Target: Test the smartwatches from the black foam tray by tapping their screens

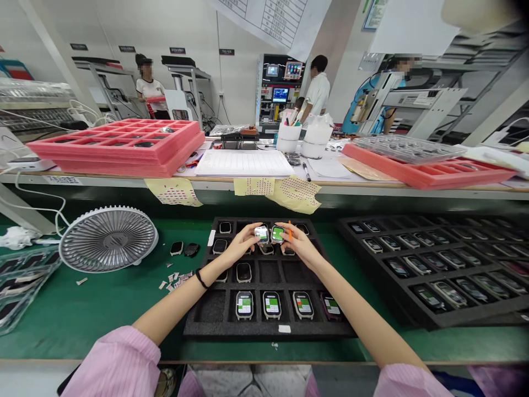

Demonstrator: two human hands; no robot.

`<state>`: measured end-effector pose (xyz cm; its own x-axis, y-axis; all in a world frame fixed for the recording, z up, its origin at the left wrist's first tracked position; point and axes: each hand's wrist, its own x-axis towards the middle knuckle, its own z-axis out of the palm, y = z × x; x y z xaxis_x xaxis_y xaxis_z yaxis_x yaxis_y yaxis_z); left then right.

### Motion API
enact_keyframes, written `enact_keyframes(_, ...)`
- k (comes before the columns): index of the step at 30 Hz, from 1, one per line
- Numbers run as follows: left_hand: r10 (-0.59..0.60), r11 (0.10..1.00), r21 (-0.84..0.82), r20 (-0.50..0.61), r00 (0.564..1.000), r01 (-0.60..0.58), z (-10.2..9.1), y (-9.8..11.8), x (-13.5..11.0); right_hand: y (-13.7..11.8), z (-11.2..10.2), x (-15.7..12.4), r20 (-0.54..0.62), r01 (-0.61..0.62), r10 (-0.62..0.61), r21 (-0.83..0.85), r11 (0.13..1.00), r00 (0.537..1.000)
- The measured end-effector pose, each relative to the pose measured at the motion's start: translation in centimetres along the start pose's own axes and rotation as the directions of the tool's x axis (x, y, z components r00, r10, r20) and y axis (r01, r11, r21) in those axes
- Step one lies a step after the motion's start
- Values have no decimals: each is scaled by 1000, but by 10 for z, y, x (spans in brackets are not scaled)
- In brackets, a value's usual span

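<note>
**Two watches pinched, screens clear!**

My left grip (243, 246) is closed on a watch (262, 234) by its edges, right beside a second watch (278, 234). An orange stick (290, 231) pokes up by my right grip (301, 246), closed on that second watch. Both hang over the black foam tray (231, 331), fingertips kept off the screens.

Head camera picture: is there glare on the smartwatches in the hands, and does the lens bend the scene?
Head view: the smartwatch in the left hand shows pale glare, the one in the right hand less; the wide lens bows the bench's front edge and stretches the black foam tray at right; the top right corner falls dark and soft.
</note>
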<state>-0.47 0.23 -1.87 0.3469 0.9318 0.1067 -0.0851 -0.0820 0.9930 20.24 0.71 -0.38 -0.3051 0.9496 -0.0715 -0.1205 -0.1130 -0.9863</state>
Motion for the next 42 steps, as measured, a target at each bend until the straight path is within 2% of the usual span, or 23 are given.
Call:
enact_keyframes(12, -7, 1000, -4, -21, 1000, 7, 2, 4, -1, -8, 4, -3, -122, -10, 0, -84, 996, 993)
enact_keyframes(21, 12, 1000, -22, -14, 1000, -12, 0, -1, 1, -3, 4, 0, -52, 24, -27, -56, 998, 998)
enact_keyframes(32, 76, 991, 105, 33, 997, -79, 2, -2, -2, -9, 4, -3, -61, 7, -10, -57, 998, 998)
enact_keyframes(42, 86, 994, 70, 6, 996, -86, 0, -7, 1, -4, 3, 0, -54, 12, -16, -78, 997, 998)
